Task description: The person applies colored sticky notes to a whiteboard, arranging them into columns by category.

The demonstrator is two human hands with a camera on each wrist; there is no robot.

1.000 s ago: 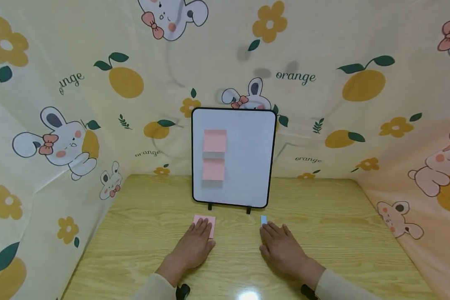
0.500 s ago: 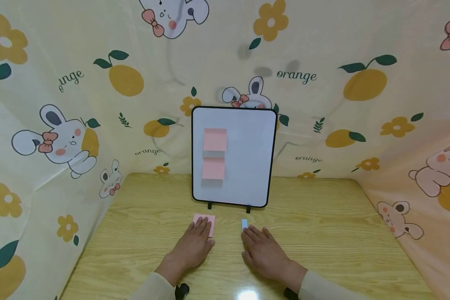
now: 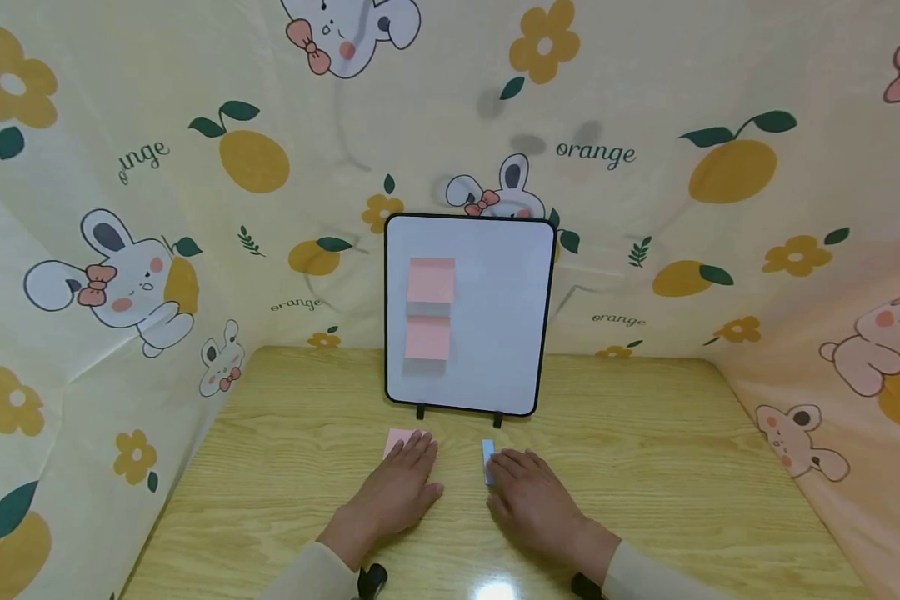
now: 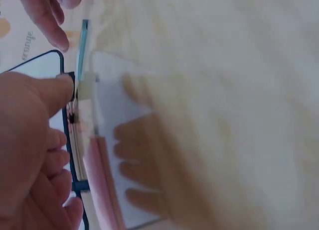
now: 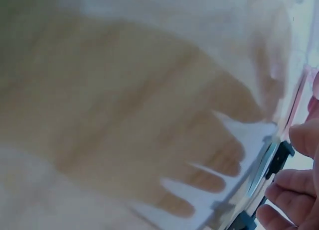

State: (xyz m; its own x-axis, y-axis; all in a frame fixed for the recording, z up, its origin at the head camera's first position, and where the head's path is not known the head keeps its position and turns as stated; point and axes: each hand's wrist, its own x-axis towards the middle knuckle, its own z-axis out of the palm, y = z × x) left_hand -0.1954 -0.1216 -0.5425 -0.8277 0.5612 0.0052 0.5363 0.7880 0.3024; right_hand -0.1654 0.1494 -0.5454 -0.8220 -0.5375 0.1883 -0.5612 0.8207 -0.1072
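Observation:
A pink sticky-note pad (image 3: 399, 438) lies on the table, partly covered in the head view by my left hand (image 3: 401, 490). That hand's fingers look relaxed and hold nothing; in the left wrist view they hang over the table above the pink pad (image 4: 102, 182). A narrow blue sticky-note pad (image 3: 487, 452) lies to the right. My right hand (image 3: 536, 500) is beside it, fingertips at its right edge in the head view. In the right wrist view the fingers (image 5: 294, 200) are loosely bent above the blue pad (image 5: 262, 165), apparently without gripping it.
Behind the pads, a white board (image 3: 498, 317) with a black frame stands on two small black feet. Two pink sticky notes, an upper note (image 3: 431, 279) and a lower note (image 3: 427, 337), are on its left side. A patterned cloth (image 3: 630, 75) surrounds the wooden table (image 3: 645, 433).
My right hand and the blue pad have moved left, and more of the blue pad now shows. My left hand has shifted slightly right across the pink pad, which stays in place.

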